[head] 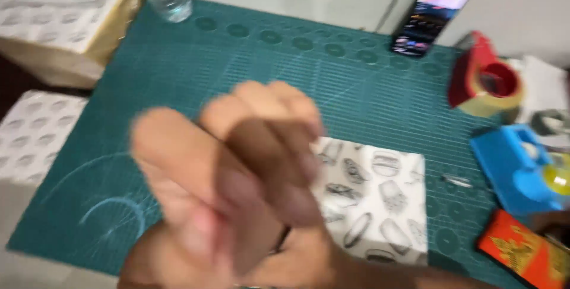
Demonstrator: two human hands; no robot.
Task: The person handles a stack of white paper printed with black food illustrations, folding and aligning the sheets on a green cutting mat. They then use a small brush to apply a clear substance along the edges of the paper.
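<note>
Hands (pixel 237 188) clasped together, blurred | teal cutting mat (pixel 237 69) | grey table (pixel 522 4)

Viewpoint: head-worn, looking steeply down onto the teal gridded cutting mat (pixel 249 69).
Facing: forward, toward the pale wall behind the mat.
Nearness: very close (blurred clasped hands (pixel 237 188) fill the foreground).

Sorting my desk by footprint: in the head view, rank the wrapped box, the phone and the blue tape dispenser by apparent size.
1. wrapped box, though the hands cover part of it.
2. and 3. blue tape dispenser and phone look alike; the phone lies farther away, so I will not rank them.
</note>
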